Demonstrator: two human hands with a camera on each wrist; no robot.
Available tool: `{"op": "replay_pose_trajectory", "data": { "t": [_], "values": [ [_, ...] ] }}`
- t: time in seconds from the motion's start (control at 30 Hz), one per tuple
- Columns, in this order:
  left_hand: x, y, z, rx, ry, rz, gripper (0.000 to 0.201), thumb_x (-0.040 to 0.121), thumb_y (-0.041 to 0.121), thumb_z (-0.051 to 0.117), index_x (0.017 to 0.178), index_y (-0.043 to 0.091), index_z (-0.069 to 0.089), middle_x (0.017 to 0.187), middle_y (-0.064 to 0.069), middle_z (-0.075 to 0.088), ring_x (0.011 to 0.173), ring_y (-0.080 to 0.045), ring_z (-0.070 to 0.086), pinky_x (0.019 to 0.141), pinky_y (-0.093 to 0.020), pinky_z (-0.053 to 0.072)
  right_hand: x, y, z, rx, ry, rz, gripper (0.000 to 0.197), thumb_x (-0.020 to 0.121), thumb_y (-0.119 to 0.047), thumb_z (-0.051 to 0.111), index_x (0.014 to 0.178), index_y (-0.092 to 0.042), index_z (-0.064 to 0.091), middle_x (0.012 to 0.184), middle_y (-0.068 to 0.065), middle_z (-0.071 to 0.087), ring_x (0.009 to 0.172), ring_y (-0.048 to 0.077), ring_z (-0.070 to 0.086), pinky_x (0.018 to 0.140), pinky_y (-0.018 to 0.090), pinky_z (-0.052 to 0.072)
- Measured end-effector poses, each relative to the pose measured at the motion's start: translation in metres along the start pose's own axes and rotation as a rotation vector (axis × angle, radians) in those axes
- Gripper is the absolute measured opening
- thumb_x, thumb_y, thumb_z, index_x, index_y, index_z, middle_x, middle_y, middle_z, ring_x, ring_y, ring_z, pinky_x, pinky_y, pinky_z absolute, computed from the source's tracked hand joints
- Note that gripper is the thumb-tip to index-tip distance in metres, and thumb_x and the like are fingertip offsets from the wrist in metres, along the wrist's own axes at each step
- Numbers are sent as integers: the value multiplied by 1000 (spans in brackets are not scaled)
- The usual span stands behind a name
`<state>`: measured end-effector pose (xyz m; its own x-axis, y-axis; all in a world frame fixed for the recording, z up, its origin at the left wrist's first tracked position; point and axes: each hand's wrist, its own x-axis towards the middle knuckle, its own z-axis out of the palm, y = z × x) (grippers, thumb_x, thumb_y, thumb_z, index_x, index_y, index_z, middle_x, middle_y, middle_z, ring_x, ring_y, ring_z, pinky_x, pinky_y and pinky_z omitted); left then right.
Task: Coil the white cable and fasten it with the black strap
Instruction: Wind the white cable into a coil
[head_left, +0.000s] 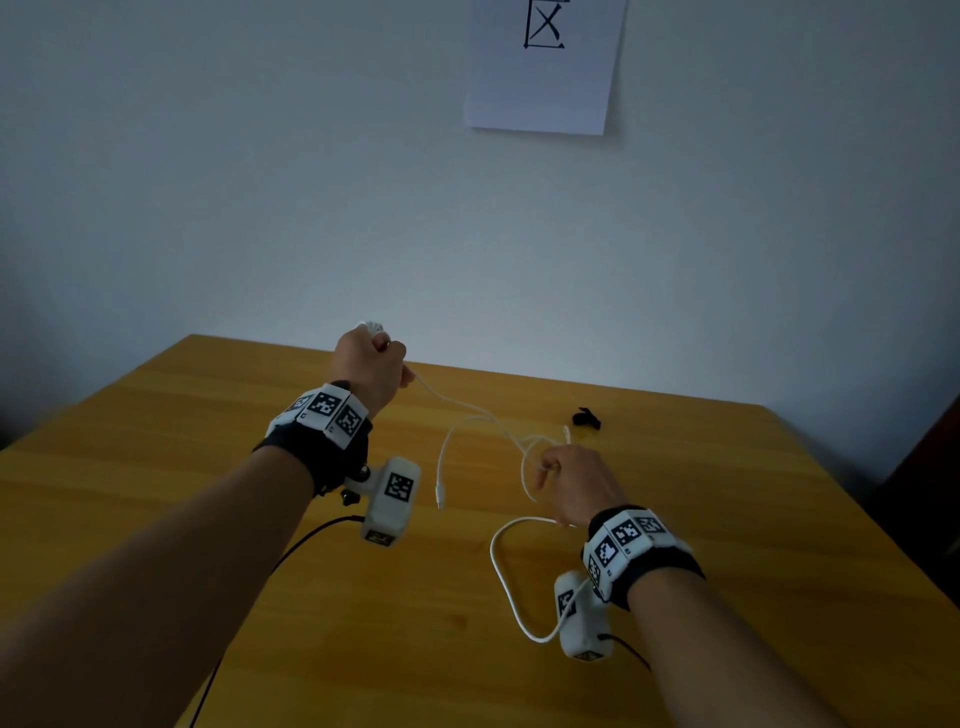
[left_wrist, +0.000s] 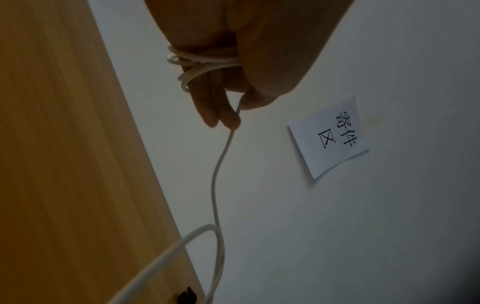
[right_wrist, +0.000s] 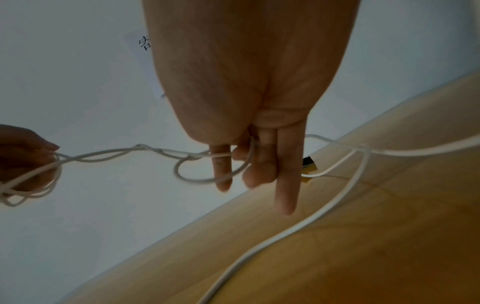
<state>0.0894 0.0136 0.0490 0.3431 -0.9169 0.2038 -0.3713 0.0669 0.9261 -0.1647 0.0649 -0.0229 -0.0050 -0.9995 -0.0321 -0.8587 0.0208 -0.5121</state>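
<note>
My left hand (head_left: 371, 358) is raised above the far side of the wooden table (head_left: 208, 467) and grips several turns of the white cable (head_left: 467, 410) wound round its fingers (left_wrist: 215, 111). The cable (left_wrist: 215, 185) hangs from that hand down toward my right hand (head_left: 569, 480). There it loops round the curled fingers (right_wrist: 221, 170), with one finger pointing straight out. More cable (right_wrist: 298, 228) trails in a loop over the table, its plug end (head_left: 440, 496) dangling. The black strap (head_left: 586, 418) lies on the table beyond my right hand, apart from both hands.
A white paper sheet (head_left: 543, 67) with printed characters hangs on the pale wall behind the table. Black camera leads (head_left: 291, 551) run from the wrist units across the table toward me. A dark object (head_left: 930, 467) stands past the table's right edge.
</note>
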Motion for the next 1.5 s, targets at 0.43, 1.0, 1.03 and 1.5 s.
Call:
{"op": "replay_pose_trajectory", "data": {
  "t": [0.43,1.0,1.03,1.5],
  "values": [
    [3,-9,-2,24,87,-16,11,88,1,42,79,7,46,73,-17,72,52,-16,63,43,-20,45,2,-4,-4,172,-85,235,75,97,-68,19,88,-7,61,71,8,63,73,31,76,75,41,59],
    [1,-10,-3,-66,151,-40,35,93,1,40,122,-15,52,101,-25,70,51,-10,58,30,-11,35,29,22,7,213,356,542,61,106,-46,31,79,-7,69,63,7,73,52,26,72,61,38,63],
    [3,-11,-3,-72,162,-47,33,94,2,40,121,-13,53,102,-25,70,51,-10,58,31,-11,35,29,23,4,277,379,563,59,107,-43,32,80,-5,68,65,10,73,54,27,72,62,40,64],
    [3,-14,-17,-120,154,-51,12,93,5,47,89,-2,56,64,-12,69,50,-14,63,55,-27,55,16,33,-25,688,377,747,43,112,-31,35,106,5,57,65,13,59,49,25,59,36,28,47]
  ]
}}
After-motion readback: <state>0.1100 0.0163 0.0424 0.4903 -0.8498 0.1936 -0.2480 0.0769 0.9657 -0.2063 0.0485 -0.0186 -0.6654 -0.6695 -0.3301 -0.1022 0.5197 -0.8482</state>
